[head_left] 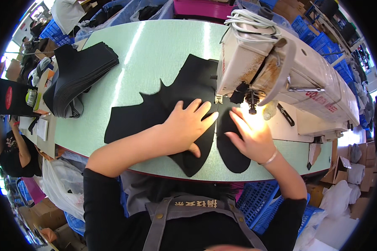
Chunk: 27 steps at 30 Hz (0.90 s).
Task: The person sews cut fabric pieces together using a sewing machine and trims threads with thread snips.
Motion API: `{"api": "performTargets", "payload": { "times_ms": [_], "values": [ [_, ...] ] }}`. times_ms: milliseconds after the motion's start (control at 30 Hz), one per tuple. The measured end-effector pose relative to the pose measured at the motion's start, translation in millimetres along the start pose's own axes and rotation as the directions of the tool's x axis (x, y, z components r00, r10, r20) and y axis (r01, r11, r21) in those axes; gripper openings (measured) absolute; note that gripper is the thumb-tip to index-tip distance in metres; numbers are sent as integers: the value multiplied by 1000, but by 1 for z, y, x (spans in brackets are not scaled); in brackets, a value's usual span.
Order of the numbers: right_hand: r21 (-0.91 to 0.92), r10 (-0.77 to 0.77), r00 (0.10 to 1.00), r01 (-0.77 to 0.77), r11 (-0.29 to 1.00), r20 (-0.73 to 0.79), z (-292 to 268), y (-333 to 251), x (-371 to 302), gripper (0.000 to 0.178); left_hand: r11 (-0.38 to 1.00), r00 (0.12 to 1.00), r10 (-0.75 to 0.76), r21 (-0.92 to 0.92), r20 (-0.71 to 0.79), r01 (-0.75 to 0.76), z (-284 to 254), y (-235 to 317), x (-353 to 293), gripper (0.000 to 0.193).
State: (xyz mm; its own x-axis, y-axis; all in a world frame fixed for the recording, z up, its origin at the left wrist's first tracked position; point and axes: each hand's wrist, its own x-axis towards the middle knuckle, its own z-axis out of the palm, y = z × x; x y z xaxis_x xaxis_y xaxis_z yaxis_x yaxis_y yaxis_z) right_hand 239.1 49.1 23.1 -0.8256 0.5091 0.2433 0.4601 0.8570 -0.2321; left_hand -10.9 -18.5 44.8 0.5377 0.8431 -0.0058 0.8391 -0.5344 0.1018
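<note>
My left hand (186,127) lies with its fingers spread on a large black fabric piece (134,121) with jagged notches along its upper left edge. My right hand (254,140) rests, fingers stretched out, on a smaller rounded black fabric piece (235,161). A narrow gap separates the two pieces near me. At the top of this gap is the metal presser foot (219,99) of a white sewing machine (310,71). Whether the pieces join beneath the machine head is hidden. A bright lamp glare washes out the area around my right fingers.
A thick stack of black cut pieces (86,67) sits on the left of the pale green table (167,37). A small black hand tool (286,114) lies on the machine bed. Blue baskets (257,203) stand below the table edge. Another person (16,146) is at far left.
</note>
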Motion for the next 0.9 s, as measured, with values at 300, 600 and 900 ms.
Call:
{"api": "performTargets", "payload": {
  "times_ms": [300, 600, 900],
  "values": [
    [-59, -3, 997, 8, 998, 80, 1, 1, 16, 62, 992, 970, 18, -122, 242, 12, -13, -7, -4, 113],
    [72, -7, 997, 1, 997, 82, 0, 9, 16, 49, 963, 975, 132, -255, 181, -84, -16, -8, 3, 77],
    [119, -88, 996, 86, 989, 9, -5, 18, 18, 42, 721, 928, 345, -672, 141, -166, -18, -21, -6, 24]
  ]
}}
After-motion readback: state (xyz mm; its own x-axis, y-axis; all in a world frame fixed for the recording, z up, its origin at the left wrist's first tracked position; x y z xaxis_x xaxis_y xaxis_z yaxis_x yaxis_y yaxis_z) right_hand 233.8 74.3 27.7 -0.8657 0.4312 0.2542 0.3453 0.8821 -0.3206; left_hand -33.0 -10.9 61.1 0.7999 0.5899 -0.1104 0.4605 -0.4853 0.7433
